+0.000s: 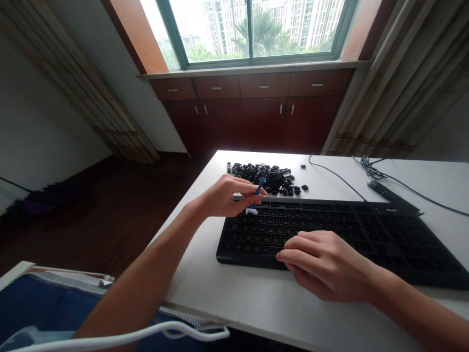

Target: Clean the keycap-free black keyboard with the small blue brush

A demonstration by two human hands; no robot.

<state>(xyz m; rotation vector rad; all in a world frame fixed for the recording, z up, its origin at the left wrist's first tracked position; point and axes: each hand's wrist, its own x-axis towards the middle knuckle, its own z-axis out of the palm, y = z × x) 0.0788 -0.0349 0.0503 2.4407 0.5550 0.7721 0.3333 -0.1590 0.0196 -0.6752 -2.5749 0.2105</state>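
In my left hand (236,196) is a small blue brush (260,186), pinched between thumb and fingers. Its white bristles (251,211) point down at the upper left keys area of a black keyboard (311,201). The keyboard lies across the white table, its keycaps taken off so the sockets show. My right hand (326,264) is closed at the keyboard's front edge, fingertips by the long bottom slot. Behind the keyboard's left part sits a heap of loose black keycaps (252,172).
A few single keycaps (305,187) lie right of the heap. A black cable (372,171) loops over the back right of the white table (227,298). Below my left arm are blue fabric with a zip (47,303) and a white tube (176,328). Cabinets (256,117) stand beyond.
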